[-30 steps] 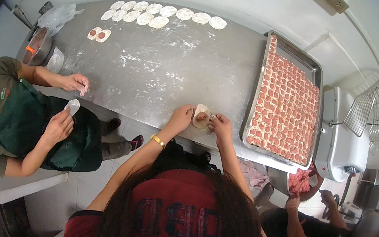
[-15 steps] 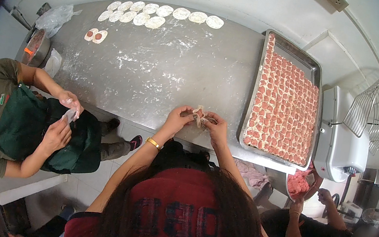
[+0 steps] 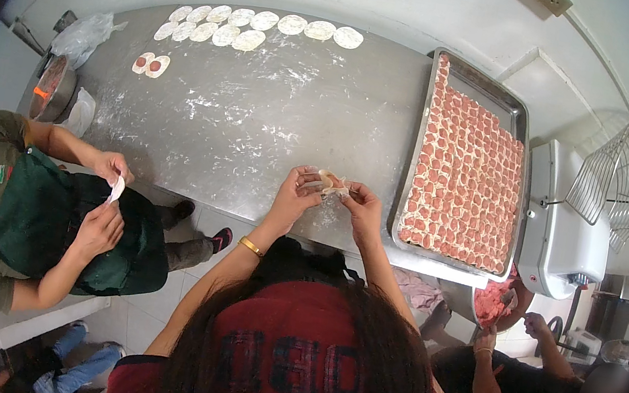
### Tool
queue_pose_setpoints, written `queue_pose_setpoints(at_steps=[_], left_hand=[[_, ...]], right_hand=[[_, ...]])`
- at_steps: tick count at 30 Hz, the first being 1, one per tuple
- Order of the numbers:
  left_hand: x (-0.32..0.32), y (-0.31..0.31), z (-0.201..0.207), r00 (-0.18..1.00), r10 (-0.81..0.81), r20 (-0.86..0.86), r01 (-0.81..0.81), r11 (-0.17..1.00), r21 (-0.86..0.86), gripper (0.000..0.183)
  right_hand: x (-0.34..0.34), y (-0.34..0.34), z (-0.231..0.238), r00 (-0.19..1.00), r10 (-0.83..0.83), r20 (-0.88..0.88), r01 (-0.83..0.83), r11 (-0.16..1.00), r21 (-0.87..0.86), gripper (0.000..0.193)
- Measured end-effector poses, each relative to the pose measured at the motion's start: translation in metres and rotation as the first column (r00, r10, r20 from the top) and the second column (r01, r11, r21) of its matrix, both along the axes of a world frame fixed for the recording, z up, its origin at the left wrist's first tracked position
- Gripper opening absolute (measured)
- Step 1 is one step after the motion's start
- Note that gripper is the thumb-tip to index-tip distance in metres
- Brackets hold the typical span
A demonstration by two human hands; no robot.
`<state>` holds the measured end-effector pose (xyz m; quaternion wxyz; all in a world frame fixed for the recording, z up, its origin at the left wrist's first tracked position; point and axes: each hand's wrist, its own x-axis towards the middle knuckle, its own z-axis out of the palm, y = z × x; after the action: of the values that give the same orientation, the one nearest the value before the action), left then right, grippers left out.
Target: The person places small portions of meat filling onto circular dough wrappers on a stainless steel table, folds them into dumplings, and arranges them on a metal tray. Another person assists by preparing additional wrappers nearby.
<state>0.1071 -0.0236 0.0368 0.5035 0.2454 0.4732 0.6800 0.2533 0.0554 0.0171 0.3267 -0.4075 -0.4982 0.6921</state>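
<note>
Near the front edge of the steel table [image 3: 257, 147], my left hand [image 3: 295, 194] and my right hand [image 3: 364, 206] pinch one dumpling [image 3: 331, 183] between their fingertips. Its pale dough is partly folded; the fingers cover much of it, and I cannot tell how far it is closed. On the right stands a large metal tray [image 3: 484, 84] packed with rows of small open-topped meat dumplings [image 3: 466, 170]. Flat round dough wrappers [image 3: 291, 25] lie in two rows at the back of the table. Two wrappers topped with meat [image 3: 157, 66] sit at the far left.
At my left a person in a green apron [image 3: 73, 234] holds a white wrapper [image 3: 117, 190]. A bowl of filling [image 3: 56, 91] stands at the table's left end. To the right are a white machine [image 3: 570, 227] and another person's hands at a bowl of minced meat [image 3: 490, 304].
My fingers have shifted on the dumpling, and its dough has turned and spread wider between them. The person at left has moved their fingers on the wrapper. The view has shifted slightly.
</note>
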Motion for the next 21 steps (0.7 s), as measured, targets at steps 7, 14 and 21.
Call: queue_pose_setpoints(at_steps=[7,14,21], left_hand=[[-0.008,-0.003,-0.012,0.928,-0.197,-0.315,0.117,0.96,-0.256,0.019],[0.004,-0.003,-0.025,0.725,-0.155,-0.671,0.063,0.985,-0.16,0.012],[0.014,0.007,-0.015,0.71,-0.25,-0.658,0.054,0.951,-0.303,0.03]], right_hand=[[0.01,0.007,-0.011,0.965,0.075,0.251,-0.141,0.956,0.258,0.032],[0.01,0.0,0.0,0.9,0.072,0.43,-0.256,0.885,0.388,0.032],[0.013,0.01,-0.004,0.846,0.081,0.526,-0.397,0.755,0.522,0.031]])
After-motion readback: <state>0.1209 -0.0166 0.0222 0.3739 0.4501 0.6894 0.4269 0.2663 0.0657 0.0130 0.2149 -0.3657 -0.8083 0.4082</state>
